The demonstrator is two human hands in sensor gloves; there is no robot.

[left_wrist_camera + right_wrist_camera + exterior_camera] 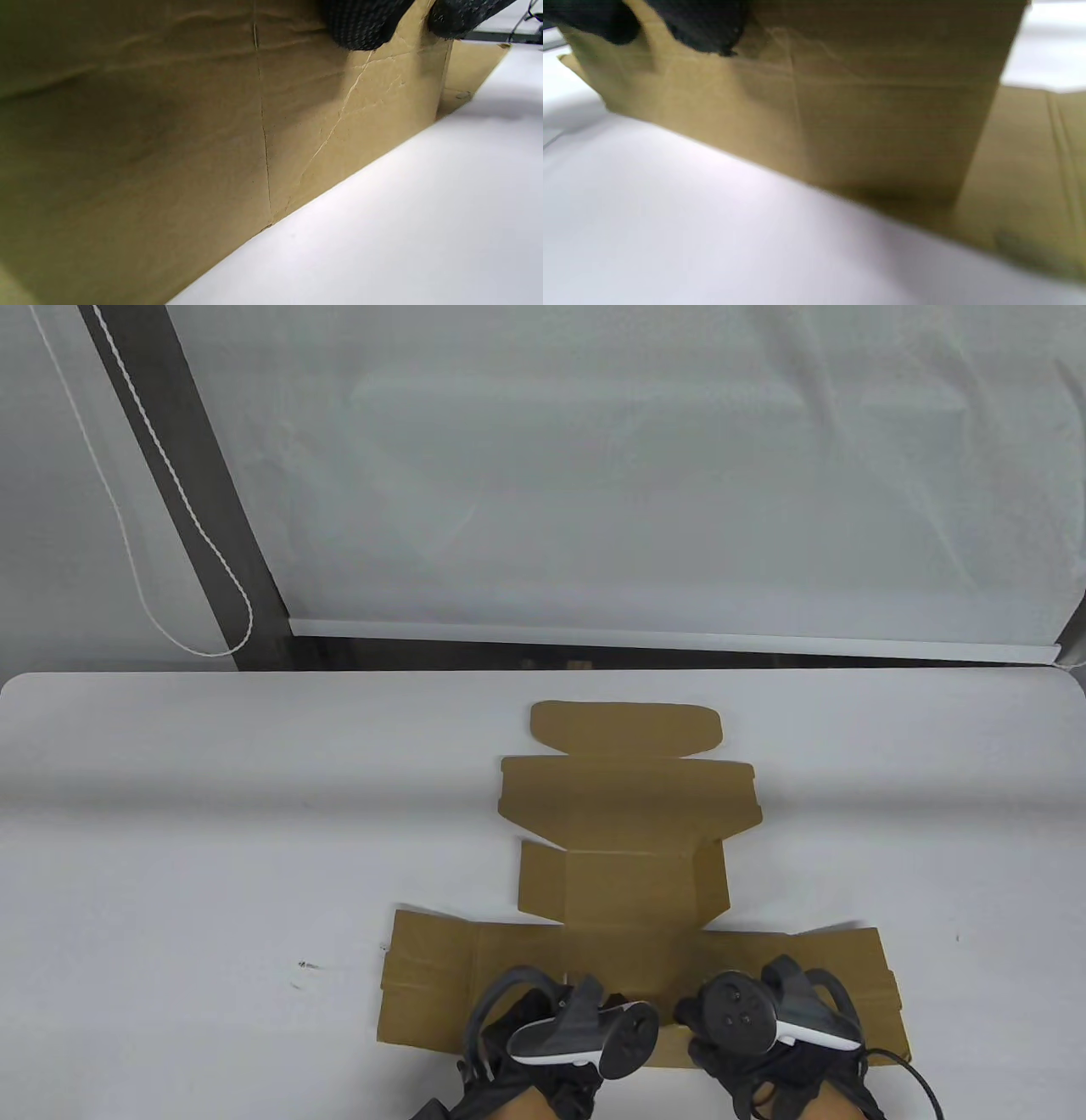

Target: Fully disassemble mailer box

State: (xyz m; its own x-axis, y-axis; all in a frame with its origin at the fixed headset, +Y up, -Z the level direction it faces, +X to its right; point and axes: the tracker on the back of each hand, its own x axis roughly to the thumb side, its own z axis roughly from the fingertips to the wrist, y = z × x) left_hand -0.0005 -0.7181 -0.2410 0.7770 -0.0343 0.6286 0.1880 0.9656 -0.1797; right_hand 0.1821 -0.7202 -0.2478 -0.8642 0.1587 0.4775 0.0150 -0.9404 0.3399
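Note:
The brown cardboard mailer box [628, 882] lies mostly unfolded on the white table [212, 831]. Its lid flap [626, 728] points away from me, and its side wings [433, 976] are spread left and right. My left hand [585, 997] and right hand [704, 1014] sit side by side at the near edge. The trackers hide most of the fingers. In the left wrist view my gloved fingertips [360, 21] lie over the top edge of the near panel [212, 127], which stands up from the table. In the right wrist view my fingertips [704, 25] hold the same panel [861, 106].
The table's far edge [543, 674] runs just beyond the lid flap. A window blind with a white bottom rail [670, 636] and a hanging cord [170, 475] is behind it. A tracker cable [920, 1082] trails at the bottom right.

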